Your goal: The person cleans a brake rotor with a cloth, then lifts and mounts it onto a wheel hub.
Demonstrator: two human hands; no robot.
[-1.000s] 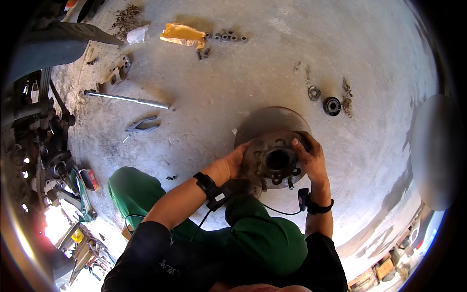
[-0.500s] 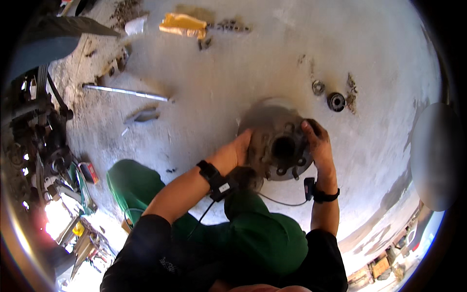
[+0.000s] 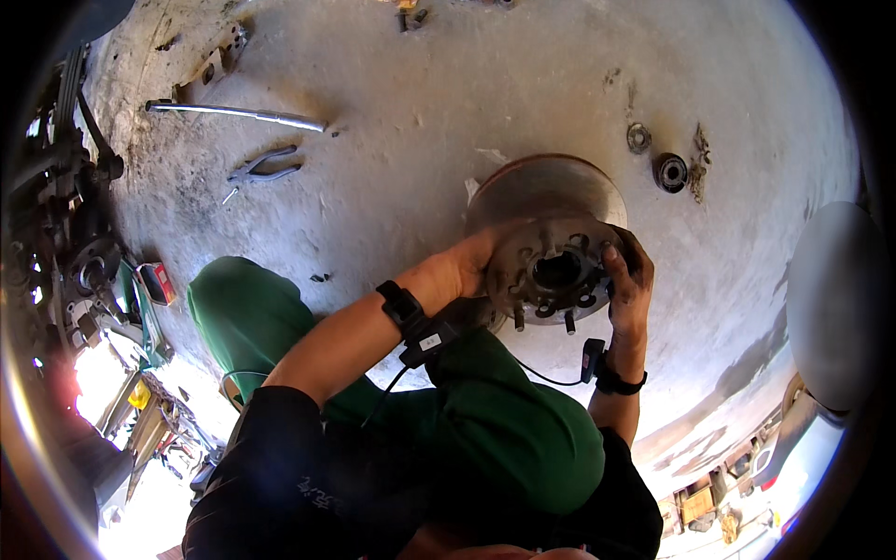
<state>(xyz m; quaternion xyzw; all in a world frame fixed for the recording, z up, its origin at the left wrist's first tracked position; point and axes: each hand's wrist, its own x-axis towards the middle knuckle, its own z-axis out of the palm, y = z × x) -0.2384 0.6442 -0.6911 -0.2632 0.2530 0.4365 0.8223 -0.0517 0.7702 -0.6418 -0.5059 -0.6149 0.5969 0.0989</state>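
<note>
I hold a dark metal wheel hub (image 3: 523,271) with studs and a round centre bore, just in front of a large rust-rimmed brake disc (image 3: 546,182). My left hand (image 3: 467,263) grips the hub at its left side, its fingertips hidden behind the part. My right hand (image 3: 629,278) wraps round the right edge, thumb on the face and dirty fingers curled behind. Another dark metal part under the hub, by my left wrist, is mostly hidden. My green-trousered legs (image 3: 504,420) are bent beneath my forearms.
Pliers (image 3: 261,170) and a long chrome bar (image 3: 238,114) lie on the concrete floor at left, near a bracket (image 3: 213,65). A small ring (image 3: 638,138) and black bearing (image 3: 671,173) lie at right. Bolts (image 3: 411,21) are at the top. Vehicle underparts (image 3: 93,261) line the left.
The hub has moved right and slightly up in the picture, and both hands with it. The floor items at left and top now sit higher in the view.
</note>
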